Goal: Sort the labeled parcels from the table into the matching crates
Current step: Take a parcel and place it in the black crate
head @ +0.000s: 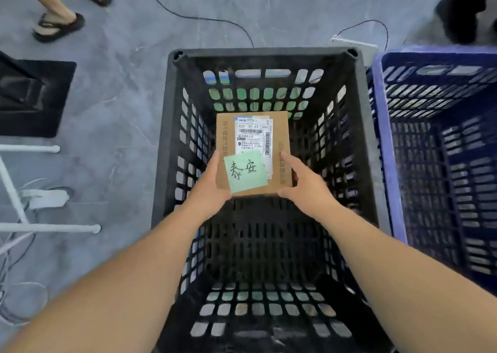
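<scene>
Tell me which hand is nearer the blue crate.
Right. The right hand grips the cardboard parcel on the side facing the blue crate; the left hand grips the opposite side, farther away, both over the black crate.

We see a green note stuck on the brown parcel. Two big hand-written signs on it say 泰安. Above it is a white label. In its top row we read 830 and A83. The small print on it and the print along the parcel's sides are too tiny for us to read.
</scene>
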A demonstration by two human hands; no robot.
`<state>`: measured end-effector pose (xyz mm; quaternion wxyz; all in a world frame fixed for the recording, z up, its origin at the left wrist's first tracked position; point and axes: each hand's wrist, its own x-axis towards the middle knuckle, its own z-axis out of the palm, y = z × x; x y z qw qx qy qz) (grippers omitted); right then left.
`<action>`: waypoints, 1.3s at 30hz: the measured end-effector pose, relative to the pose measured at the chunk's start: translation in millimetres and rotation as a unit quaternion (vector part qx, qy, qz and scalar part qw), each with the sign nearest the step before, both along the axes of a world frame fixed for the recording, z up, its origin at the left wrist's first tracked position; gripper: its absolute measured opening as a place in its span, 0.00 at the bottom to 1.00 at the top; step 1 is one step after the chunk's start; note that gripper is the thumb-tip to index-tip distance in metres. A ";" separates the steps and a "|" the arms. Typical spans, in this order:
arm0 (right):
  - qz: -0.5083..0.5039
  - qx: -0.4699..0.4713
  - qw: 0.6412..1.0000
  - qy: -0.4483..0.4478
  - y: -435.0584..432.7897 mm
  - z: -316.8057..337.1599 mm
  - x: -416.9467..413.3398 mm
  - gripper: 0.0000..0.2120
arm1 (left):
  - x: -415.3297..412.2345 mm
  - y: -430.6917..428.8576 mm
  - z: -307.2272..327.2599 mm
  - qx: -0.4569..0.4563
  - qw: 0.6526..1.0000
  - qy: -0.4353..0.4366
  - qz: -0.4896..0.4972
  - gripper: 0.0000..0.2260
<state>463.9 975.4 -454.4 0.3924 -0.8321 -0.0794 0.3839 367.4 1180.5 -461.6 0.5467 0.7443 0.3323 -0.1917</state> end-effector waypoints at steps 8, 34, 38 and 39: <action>-0.009 0.000 1.000 0.007 36.7 -56.0 20.5 0.40 | 33.0 3.4 -45.0 0.106 0.993 -0.037 0.037 0.33; 0.132 -0.206 0.940 -0.236 23.3 83.7 -8.5 0.20 | 11.5 -53.7 88.4 0.336 0.930 -0.050 -0.143 0.21; 0.108 -0.226 0.932 -0.262 1.7 145.2 -31.8 0.22 | -10.0 -77.5 142.8 0.341 0.923 -0.055 -0.171 0.30; 0.097 -0.231 0.930 -0.270 -5.2 159.2 -39.0 0.23 | -15.0 -83.1 155.1 0.346 0.919 -0.060 -0.179 0.31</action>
